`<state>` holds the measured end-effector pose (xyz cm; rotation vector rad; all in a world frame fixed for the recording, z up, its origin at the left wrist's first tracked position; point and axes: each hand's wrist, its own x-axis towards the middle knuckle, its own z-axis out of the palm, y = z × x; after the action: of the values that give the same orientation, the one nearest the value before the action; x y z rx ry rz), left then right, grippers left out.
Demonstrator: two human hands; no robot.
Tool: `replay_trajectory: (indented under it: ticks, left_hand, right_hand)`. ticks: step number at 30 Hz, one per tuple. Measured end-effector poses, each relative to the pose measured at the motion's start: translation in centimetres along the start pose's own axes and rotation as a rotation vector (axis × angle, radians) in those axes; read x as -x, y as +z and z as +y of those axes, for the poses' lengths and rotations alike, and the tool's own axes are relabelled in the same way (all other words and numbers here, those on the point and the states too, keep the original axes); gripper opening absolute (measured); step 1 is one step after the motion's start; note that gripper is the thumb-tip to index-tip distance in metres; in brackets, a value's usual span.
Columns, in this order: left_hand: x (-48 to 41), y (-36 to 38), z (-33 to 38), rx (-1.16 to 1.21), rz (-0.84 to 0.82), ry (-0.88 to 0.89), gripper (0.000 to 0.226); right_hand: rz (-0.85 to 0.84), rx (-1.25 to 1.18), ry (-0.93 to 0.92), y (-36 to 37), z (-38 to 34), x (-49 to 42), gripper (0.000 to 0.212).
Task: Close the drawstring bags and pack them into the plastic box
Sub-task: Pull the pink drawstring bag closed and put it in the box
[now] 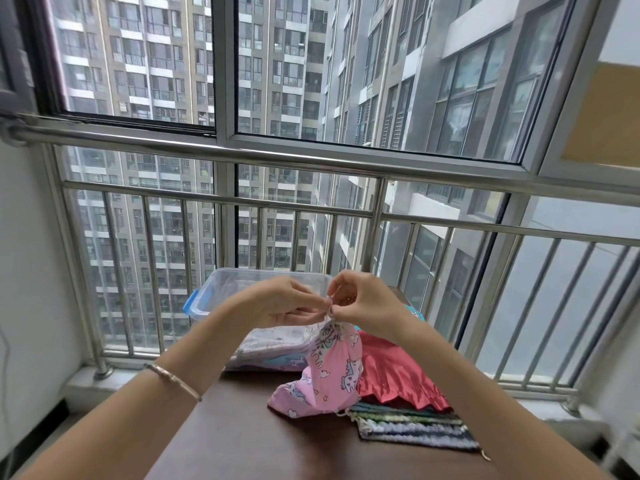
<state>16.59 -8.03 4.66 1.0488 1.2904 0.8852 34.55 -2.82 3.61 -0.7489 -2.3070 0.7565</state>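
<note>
two hands (287, 303) (362, 303), one pink bag (332, 372), one box (214, 292)

Nothing readable anywhere in this one, honestly. The pink drawstring bag (332, 372) only has unicorn, cloud and star pictures printed on it, no letters or numbers. The clear plastic box (214, 289) shows no label or brand that I can make out.
</note>
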Motion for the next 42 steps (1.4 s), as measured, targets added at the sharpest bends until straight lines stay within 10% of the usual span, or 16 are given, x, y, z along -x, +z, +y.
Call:
replay_trajectory:
  ticks: [17,35,42]
  left_hand:
    - [-0.8,1.5,-0.6,-0.135,0.122,0.105,0.017]
    - [0.2,1.0,0.2,-0.868,0.324,0.518,0.014]
    - [0.3,0.3,0.3,-0.565,0.278,0.442,0.02]
  right_hand:
    - [0.001,0.248,-0.171,-0.7,0.8,0.3,0.019]
    - [-0.21,-1.148,0.597,0.2,1.1,-0.5,0.011]
    - [-0.133,-1.146,0.509,0.7,0.7,-0.8,0.028]
